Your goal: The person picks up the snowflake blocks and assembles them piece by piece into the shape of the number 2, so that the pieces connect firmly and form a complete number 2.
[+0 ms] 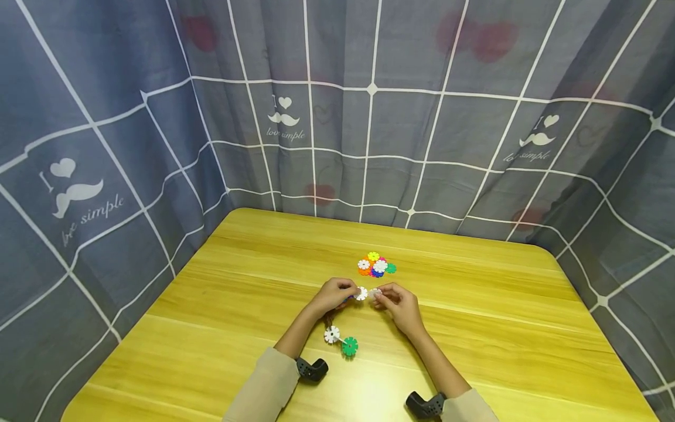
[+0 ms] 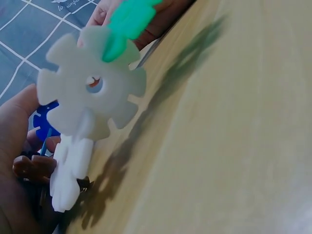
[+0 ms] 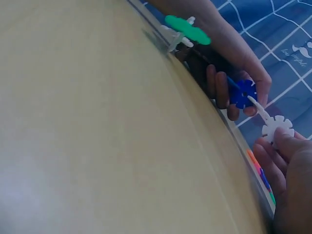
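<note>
Notched plastic snowflake discs are joined edge to edge into a chain. My left hand [image 1: 333, 295] pinches the chain by a blue disc [image 3: 239, 92], from which a white disc [image 1: 361, 293] sticks out toward the right. Between thumb and fingers, my right hand [image 1: 405, 309] holds another white disc [image 3: 276, 126], its edge right at that projecting one. The chain's other end hangs below the left hand: a brown disc [image 2: 34, 167], white discs [image 2: 117, 92], then a green disc [image 1: 350, 346] at the tip.
Beyond the hands, a small pile of loose discs [image 1: 373, 257] in yellow, white, orange, blue, pink and green lies on the wooden table [image 1: 474, 328]. A grey-blue checked curtain [image 1: 337, 117] hangs around the table's back and sides. Each wrist wears a black camera mount [image 1: 312, 370].
</note>
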Demonstrator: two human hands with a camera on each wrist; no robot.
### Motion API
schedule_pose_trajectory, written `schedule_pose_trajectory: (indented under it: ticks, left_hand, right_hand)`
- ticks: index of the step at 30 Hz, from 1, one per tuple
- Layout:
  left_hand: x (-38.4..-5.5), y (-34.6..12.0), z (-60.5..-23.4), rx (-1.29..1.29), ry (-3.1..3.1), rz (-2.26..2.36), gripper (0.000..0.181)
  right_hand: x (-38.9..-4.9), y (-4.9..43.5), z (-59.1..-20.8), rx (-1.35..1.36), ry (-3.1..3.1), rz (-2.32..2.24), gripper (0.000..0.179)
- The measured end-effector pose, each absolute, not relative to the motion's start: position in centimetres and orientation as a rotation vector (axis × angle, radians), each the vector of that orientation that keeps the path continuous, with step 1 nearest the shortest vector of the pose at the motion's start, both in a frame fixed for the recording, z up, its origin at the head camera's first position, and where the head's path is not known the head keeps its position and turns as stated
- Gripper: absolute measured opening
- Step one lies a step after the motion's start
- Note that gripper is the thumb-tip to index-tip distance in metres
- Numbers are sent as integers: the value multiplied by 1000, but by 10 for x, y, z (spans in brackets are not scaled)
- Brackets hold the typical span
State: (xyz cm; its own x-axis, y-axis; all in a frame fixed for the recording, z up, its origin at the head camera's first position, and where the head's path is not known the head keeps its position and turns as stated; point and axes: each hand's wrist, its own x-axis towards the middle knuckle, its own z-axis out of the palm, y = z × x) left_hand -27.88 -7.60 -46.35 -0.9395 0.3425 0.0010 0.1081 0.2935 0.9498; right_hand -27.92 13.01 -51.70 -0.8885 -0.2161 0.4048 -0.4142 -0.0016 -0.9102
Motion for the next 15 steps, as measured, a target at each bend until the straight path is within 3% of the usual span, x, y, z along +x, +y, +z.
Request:
schedule_pose_trajectory:
  ticks: [7,15]
  left_hand:
    - [-297,-76,-494,436,2412,1652,18]
    - [-299,-79,-496,485,2379,1628,19]
  right_hand:
    - [-274,126,-508,785,-2099,1913,7]
    - [-264,120,-493,874,-2161,1693,5]
